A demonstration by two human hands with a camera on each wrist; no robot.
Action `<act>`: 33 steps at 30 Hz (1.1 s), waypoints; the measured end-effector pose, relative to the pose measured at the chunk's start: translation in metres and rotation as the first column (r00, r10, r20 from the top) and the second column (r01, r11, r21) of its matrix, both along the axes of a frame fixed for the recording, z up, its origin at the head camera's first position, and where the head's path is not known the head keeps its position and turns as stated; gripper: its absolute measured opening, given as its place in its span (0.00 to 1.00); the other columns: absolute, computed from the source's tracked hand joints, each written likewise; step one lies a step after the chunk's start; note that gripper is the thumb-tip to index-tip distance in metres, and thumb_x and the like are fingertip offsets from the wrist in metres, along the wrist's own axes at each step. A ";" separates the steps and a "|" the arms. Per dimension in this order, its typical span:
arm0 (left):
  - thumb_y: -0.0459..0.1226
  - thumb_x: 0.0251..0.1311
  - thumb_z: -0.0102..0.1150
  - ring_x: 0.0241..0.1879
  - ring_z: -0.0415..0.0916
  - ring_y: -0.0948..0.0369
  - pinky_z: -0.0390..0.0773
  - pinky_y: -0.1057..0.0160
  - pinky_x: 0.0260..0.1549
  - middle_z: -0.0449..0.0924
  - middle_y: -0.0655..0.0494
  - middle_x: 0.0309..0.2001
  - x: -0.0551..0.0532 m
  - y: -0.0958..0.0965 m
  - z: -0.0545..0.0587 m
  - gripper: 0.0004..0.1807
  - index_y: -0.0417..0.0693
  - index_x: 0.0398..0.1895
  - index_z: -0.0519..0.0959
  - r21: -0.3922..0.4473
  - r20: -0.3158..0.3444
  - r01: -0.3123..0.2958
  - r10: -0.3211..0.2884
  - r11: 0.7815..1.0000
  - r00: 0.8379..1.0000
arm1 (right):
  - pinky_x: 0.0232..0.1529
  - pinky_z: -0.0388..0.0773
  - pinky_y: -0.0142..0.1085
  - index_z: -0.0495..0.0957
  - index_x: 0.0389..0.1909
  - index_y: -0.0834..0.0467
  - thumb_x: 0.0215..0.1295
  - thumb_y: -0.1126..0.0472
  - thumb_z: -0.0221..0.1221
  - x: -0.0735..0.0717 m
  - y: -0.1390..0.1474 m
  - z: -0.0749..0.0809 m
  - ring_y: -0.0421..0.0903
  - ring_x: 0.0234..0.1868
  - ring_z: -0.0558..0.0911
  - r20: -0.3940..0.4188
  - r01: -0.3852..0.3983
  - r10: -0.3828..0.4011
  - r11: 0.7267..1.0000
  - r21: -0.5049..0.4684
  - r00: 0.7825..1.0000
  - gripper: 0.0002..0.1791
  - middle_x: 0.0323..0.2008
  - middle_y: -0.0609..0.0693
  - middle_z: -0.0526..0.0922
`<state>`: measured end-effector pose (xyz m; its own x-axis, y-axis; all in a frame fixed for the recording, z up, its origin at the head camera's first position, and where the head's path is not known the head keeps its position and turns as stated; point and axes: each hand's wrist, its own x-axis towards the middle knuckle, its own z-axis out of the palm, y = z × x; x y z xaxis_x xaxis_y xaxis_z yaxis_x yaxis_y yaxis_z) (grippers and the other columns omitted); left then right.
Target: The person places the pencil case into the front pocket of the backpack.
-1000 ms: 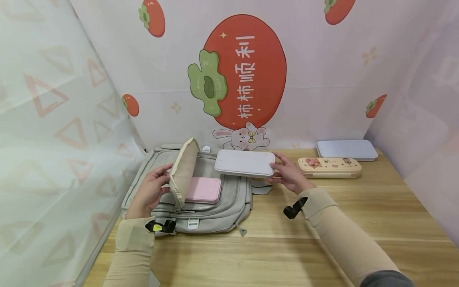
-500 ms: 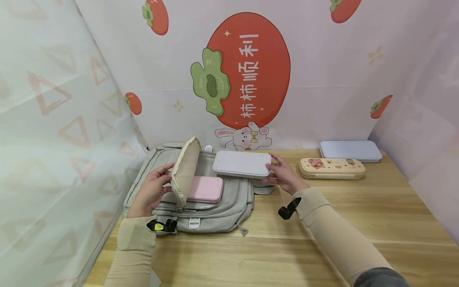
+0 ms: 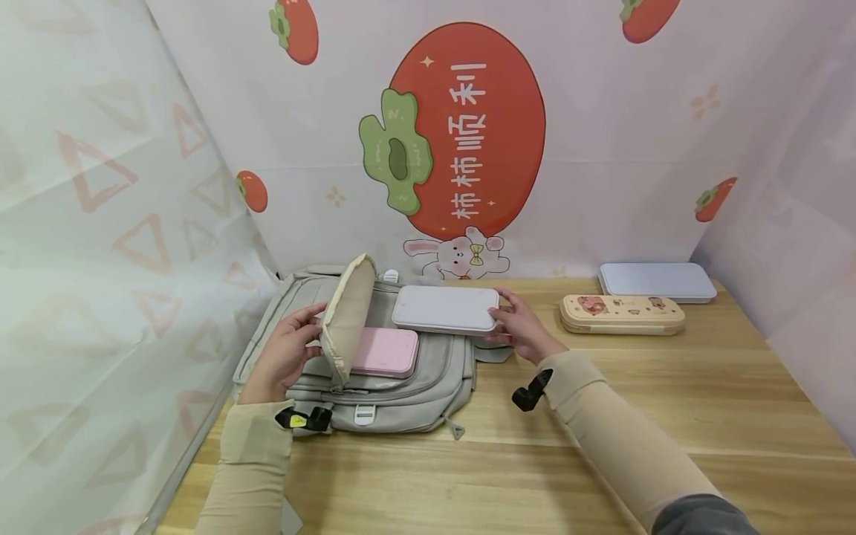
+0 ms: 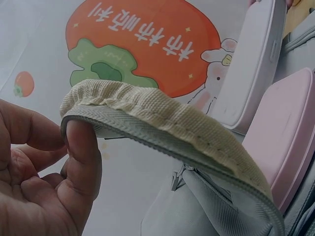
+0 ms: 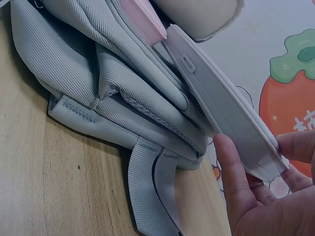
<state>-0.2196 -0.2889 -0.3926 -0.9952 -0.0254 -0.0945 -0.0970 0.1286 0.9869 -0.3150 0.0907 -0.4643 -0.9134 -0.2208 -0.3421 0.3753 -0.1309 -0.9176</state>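
A grey backpack [image 3: 401, 412] lies on the table with its front pocket unzipped. My left hand [image 3: 289, 355] pinches the edge of the raised pocket flap [image 3: 349, 319], whose cream-bound rim and zipper show close up in the left wrist view. Inside the pocket opening lies a pink pencil case [image 3: 389, 351], its left end hidden behind the flap. My right hand [image 3: 524, 327] grips the right end of a white pencil case [image 3: 444, 308], thumb on one side and fingers on the other. That case is held over the upper right of the backpack, close behind the pink one.
On the table's right side sits a cream pencil case [image 3: 622, 313] with cartoon prints, and behind it a pale lavender case [image 3: 658, 281]. A grey strap [image 5: 152, 191] hangs from the backpack onto the wooden table [image 3: 521, 475]. A printed curtain [image 3: 588, 148] stands behind.
My right hand has carried the white pencil case a little left and down toward the pink one. My left hand keeps holding the flap up. The head view has shifted slightly.
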 end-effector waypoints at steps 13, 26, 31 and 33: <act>0.28 0.79 0.39 0.38 0.75 0.64 0.80 0.65 0.34 0.72 0.54 0.43 0.002 0.000 0.001 0.27 0.31 0.78 0.57 0.014 0.001 0.022 -0.022 1.000 1.000 | 0.40 0.86 0.41 0.48 0.84 0.51 0.82 0.68 0.45 0.003 -0.015 0.002 0.43 0.30 0.82 -0.012 -0.022 0.022 1.000 0.011 1.000 0.34 0.70 0.67 0.60; 0.27 0.79 0.38 0.37 0.75 0.65 0.80 0.66 0.33 0.72 0.54 0.42 0.002 -0.003 -0.001 0.27 0.32 0.79 0.56 0.014 0.008 0.010 -0.010 1.000 1.000 | 0.41 0.86 0.40 0.49 0.84 0.50 0.81 0.68 0.48 0.002 -0.026 0.005 0.45 0.35 0.82 -0.012 -0.044 0.046 0.994 0.104 0.999 0.36 0.71 0.66 0.63; 0.26 0.79 0.37 0.37 0.75 0.65 0.80 0.66 0.32 0.71 0.55 0.41 0.001 -0.003 -0.002 0.27 0.31 0.79 0.57 0.019 0.006 0.010 -0.010 1.000 1.000 | 0.40 0.85 0.40 0.51 0.84 0.52 0.80 0.67 0.51 0.001 -0.028 0.006 0.46 0.35 0.81 -0.023 -0.050 0.055 0.984 0.172 0.998 0.36 0.70 0.66 0.67; 0.27 0.79 0.38 0.37 0.75 0.65 0.80 0.66 0.32 0.72 0.55 0.41 0.002 -0.003 -0.002 0.27 0.31 0.79 0.57 0.019 0.006 0.012 -0.013 1.000 1.000 | 0.39 0.85 0.40 0.51 0.84 0.52 0.79 0.67 0.51 0.001 -0.028 0.006 0.46 0.35 0.80 -0.032 -0.052 0.059 0.982 0.181 0.998 0.37 0.70 0.67 0.67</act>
<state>-0.2178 -0.2918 -0.3943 -0.9949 -0.0111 -0.1006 -0.1013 0.1110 0.9886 -0.3140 0.0622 -0.4580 -0.9141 -0.2097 -0.3471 0.3428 0.0575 -0.9376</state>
